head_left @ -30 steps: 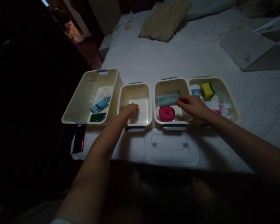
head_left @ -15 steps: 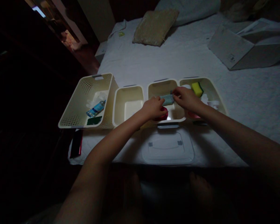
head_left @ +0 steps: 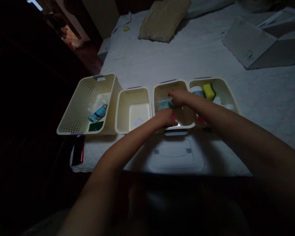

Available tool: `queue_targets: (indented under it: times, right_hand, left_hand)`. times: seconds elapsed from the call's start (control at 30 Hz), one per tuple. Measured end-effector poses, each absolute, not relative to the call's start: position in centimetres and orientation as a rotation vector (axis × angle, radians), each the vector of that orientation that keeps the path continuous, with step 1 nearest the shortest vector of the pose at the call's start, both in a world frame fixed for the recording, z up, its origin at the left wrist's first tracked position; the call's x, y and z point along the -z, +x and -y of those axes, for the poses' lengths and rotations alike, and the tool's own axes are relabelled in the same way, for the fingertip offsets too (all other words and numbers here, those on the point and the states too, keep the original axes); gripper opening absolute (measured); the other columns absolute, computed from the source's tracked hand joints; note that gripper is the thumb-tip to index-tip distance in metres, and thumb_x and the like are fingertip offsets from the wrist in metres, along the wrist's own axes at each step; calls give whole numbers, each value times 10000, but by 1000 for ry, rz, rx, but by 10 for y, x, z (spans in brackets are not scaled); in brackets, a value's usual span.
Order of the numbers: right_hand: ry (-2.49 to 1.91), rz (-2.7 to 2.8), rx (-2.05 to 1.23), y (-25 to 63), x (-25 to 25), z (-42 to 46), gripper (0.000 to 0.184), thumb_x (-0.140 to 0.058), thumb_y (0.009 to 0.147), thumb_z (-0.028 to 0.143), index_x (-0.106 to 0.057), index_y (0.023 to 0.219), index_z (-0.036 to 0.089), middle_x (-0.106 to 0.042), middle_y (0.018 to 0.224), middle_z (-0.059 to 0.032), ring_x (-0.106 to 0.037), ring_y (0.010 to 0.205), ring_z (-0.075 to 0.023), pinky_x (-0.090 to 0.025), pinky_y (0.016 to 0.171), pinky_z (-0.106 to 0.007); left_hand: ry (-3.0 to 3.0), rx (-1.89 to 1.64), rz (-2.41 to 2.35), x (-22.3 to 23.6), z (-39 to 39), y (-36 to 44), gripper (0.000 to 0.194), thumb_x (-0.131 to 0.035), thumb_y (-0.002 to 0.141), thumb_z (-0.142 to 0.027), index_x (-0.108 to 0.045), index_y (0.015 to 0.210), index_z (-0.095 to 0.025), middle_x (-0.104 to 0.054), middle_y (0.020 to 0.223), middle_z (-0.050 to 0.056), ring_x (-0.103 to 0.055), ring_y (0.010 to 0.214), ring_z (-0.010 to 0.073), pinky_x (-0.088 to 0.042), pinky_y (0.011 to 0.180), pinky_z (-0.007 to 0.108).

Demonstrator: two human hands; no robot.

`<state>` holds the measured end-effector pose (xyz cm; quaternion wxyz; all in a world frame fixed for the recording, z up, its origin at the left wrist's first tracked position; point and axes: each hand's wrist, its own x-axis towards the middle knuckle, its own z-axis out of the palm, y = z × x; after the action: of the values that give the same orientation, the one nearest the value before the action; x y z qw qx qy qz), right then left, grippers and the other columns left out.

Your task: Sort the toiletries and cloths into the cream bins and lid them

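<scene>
My left hand (head_left: 165,118) reaches over the front of the third bin (head_left: 194,124), its fingers curled over a small red object (head_left: 174,117) that is mostly hidden beneath them. Deeper in the same bin, my right hand (head_left: 179,97) is at the right end of a pale blue-grey textured pad (head_left: 165,104), thumb and fingers closed about that end. The exact contact there is dark and partly covered. In the bin to the right are a yellow and green sponge (head_left: 208,91) and a white-capped container (head_left: 196,90), with white and red items partly behind my right forearm.
On the left stands a perforated basket (head_left: 71,108) holding a blue-labelled bottle (head_left: 97,113) and a green pad (head_left: 96,126). Beside it, a bin (head_left: 117,111) contains a whitish slip. A clear lid (head_left: 175,160) lies in front. A phone-like object (head_left: 78,150), cushion (head_left: 163,21) and open carton (head_left: 250,46) rest on the bed.
My right hand has shifted left and down into the third bin, and the textured pad has moved left with it. My left hand stays over the red object. The camera view has shifted slightly.
</scene>
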<state>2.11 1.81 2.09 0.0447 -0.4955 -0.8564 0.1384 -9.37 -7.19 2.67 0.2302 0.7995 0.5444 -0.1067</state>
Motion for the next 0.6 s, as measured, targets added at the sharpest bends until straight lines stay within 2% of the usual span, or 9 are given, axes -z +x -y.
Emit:
queue_targets:
  times: [0.13, 0.27, 0.43, 0.6]
  right_hand:
    - [-1659, 2920, -312, 11, -16, -20, 362, -618, 711, 157, -607, 1068, 98, -631, 1075, -203, -598, 844, -251, -388, 647, -317]
    - [-1770, 2935, -329, 10, -7, -18, 459, -711, 644, 189, -606, 1083, 103, -627, 1089, -203, -605, 849, -250, -409, 653, -313]
    - [-1881, 2843, -281, 4, 0, -17, 254, -599, 720, 119, -668, 964, 102, -632, 1065, -211, -608, 950, -315, -440, 742, -383]
    - [-1791, 2693, -230, 7, -18, -13, 272, -626, 689, 160, -680, 949, 99, -627, 1055, -211, -607, 935, -325, -448, 744, -379]
  left_hand:
    - [2195, 304, -1522, -25, 74, -95, 638, -596, 652, -527, -519, 1154, -141, -605, 1135, 164, -592, 979, 289, -470, 785, 371]
    - [2204, 307, -1523, -22, 74, -94, 631, -602, 646, -532, -528, 1137, -143, -600, 1140, 156, -588, 990, 289, -470, 781, 360]
    - [2221, 289, -1517, -23, 74, -93, 534, -618, 644, -503, -576, 1043, -150, -629, 1082, 147, -604, 944, 273, -466, 737, 333]
    - [2211, 253, -1471, -34, 76, -97, 490, -620, 652, -475, -577, 1004, -137, -642, 1019, 149, -607, 912, 271, -461, 726, 334]
